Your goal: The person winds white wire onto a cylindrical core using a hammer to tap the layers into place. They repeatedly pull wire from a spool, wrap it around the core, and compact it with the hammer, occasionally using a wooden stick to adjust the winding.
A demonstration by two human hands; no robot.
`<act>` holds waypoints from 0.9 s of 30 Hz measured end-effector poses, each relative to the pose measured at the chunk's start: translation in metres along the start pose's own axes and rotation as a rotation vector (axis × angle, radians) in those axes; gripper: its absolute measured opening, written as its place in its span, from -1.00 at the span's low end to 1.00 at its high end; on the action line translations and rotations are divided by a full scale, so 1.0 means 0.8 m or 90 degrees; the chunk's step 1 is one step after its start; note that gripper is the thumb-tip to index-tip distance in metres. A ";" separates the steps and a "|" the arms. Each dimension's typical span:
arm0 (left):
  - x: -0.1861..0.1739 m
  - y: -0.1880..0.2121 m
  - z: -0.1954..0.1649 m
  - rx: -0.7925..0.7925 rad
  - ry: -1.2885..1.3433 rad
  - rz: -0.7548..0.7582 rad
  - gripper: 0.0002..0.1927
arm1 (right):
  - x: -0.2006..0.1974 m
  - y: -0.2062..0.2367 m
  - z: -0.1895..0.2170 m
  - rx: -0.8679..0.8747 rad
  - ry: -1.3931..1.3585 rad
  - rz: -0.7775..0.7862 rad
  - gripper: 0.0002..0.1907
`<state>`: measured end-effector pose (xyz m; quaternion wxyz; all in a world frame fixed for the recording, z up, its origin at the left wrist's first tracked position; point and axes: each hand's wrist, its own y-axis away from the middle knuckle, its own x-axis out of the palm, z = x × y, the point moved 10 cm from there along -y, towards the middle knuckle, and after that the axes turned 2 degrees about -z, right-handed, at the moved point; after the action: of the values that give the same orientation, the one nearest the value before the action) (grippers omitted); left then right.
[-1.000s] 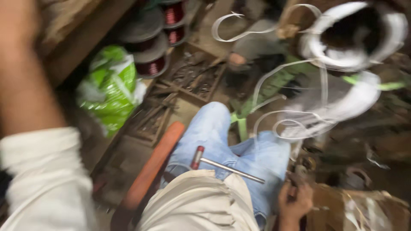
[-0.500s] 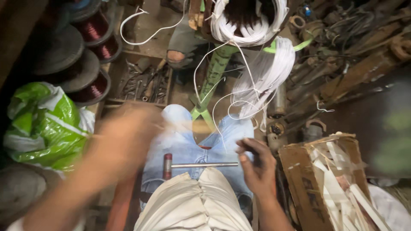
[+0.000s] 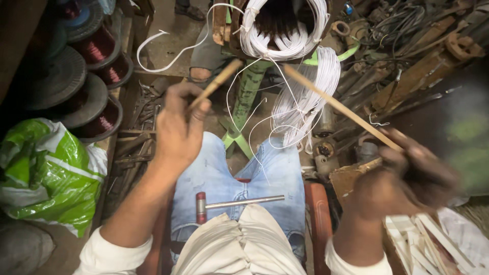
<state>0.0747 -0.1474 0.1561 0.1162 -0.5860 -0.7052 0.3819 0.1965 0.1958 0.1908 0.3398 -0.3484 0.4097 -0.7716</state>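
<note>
My left hand (image 3: 178,127) is closed around a thin wooden stick (image 3: 216,83) that points up toward a round stator core wound with white wire (image 3: 282,28). My right hand (image 3: 412,175), blurred, grips a longer wooden stick (image 3: 336,105) that slants up-left to the same winding. Loose white wire loops (image 3: 300,102) hang below the core, which sits on a green stand (image 3: 247,102). A small hammer with a metal handle and dark red head (image 3: 232,202) lies across my lap on blue jeans.
Spools of reddish copper wire (image 3: 99,51) stack at the left above a green and white plastic bag (image 3: 46,173). A tray of metal tools (image 3: 137,147) sits beside my left knee. Scrap metal parts (image 3: 407,66) crowd the right; white strips in a box (image 3: 433,244) lie lower right.
Both hands have risen from my lap and now each holds a wooden stick aimed at the winding. The hammer stays on my lap. The view has tilted slightly.
</note>
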 end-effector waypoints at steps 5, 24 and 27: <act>-0.012 0.000 -0.009 0.079 -0.037 -0.057 -0.73 | 0.120 -0.001 -0.001 -0.112 0.134 0.176 -0.71; -0.012 -0.108 -0.079 0.279 -0.079 -0.121 -0.68 | 0.172 0.012 0.016 -0.197 0.217 0.179 -0.68; 0.000 -0.130 -0.080 0.276 -0.096 -0.114 -0.60 | 0.178 0.016 0.003 -0.115 0.156 0.192 -0.69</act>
<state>0.0370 -0.1241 0.2698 0.2196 -0.4523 -0.6624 0.5553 0.1262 0.0742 0.2178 0.3668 -0.2160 0.5626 -0.7087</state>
